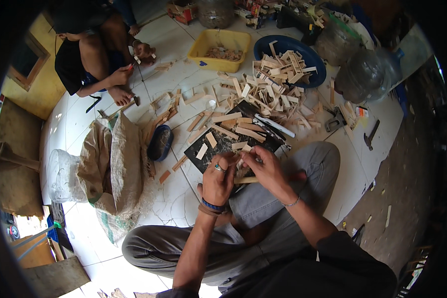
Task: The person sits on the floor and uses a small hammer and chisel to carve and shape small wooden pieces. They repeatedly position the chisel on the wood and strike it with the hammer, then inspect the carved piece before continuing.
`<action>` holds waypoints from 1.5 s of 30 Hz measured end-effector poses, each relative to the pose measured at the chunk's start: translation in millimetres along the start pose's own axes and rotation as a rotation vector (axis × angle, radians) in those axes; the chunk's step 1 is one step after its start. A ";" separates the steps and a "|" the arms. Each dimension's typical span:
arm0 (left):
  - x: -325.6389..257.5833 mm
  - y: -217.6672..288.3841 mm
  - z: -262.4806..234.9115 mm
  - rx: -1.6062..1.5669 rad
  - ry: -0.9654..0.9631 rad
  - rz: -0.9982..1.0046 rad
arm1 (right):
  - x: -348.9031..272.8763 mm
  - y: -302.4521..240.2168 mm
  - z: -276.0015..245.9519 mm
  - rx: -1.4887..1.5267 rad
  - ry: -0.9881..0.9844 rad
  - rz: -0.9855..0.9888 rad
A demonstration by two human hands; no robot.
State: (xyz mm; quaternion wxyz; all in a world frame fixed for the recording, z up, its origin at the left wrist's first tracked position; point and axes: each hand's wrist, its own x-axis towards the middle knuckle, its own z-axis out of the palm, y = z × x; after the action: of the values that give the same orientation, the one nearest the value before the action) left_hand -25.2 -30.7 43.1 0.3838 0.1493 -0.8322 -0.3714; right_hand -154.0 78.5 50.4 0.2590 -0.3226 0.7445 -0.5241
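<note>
White tiled floor (178, 196). Left hand (217, 178) and right hand (264, 166) close together over near edge of black board (223, 144), fingertips pinching small wood piece (240, 161). Loose wood strips (211, 139) on board; joined-looking pieces (278, 94) heaped in and before blue basin (311, 59). Seems midway: loose strips left.

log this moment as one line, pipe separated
left hand: curled, grip unclear | right hand: beside left, grip unclear | below: black board with loose wooden strips
</note>
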 end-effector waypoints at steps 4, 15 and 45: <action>-4.5 -4.9 1.2 0.039 0.000 0.063 | -1.5 3.1 3.1 0.007 0.000 0.028; -9.4 -14.1 -3.0 0.094 -0.058 0.145 | 0.2 12.1 12.4 0.096 0.017 -0.053; -9.3 2.9 4.8 -0.062 0.029 -0.103 | -82.6 -71.2 -143.7 -0.526 -0.360 -0.004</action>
State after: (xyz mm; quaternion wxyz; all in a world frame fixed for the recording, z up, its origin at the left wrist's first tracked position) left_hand -22.6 -21.3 38.2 0.3804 0.1855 -0.8060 -0.4139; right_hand -188.8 211.4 167.3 0.2933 -0.4676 0.7959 -0.2486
